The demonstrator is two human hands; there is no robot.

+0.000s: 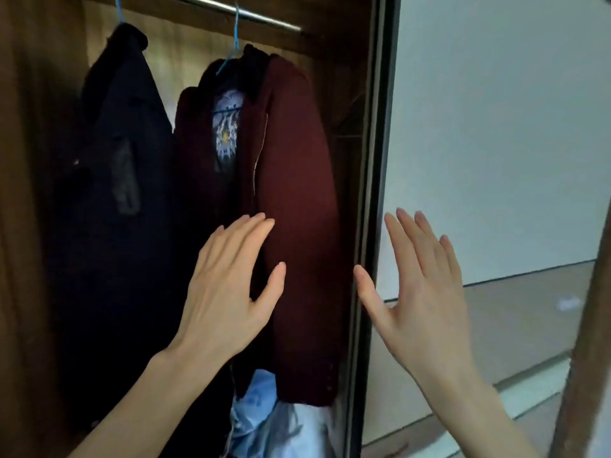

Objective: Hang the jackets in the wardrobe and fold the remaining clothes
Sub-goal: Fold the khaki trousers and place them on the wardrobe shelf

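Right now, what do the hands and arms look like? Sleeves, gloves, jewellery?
Left hand and right hand are bare: no gloves, rings, watch or bracelets visible. Forearms are uncovered to the frame edge, no sleeves in view. Nails short and unpainted.

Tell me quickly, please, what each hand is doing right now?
Left hand: open, fingers spread, holding nothing, in front of the maroon jacket.
Right hand: open, holding nothing, by the wardrobe door edge.
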